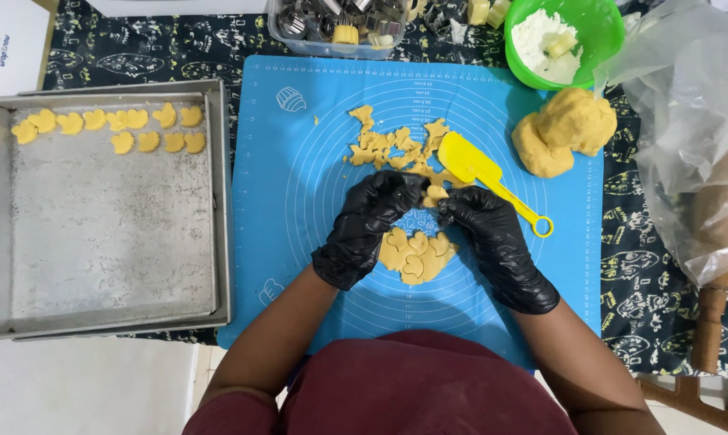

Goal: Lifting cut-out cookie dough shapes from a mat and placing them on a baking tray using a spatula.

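Fingers (412, 187) of both black-gloved hands pinch together on a small dough piece (435, 194) at frame centre, left hand (364, 225) and right hand (489, 234) equally near. Just below lies the cut dough sheet (416, 255); a tray (219, 201) sits far left.

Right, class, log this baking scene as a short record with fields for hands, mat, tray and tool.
left hand: black glove, pinching a small dough piece
right hand: black glove, on the same piece
blue mat: rolled dough sheet, scraps, dough ball
metal tray: cut-out shapes along the far edge
yellow spatula: lying on mat
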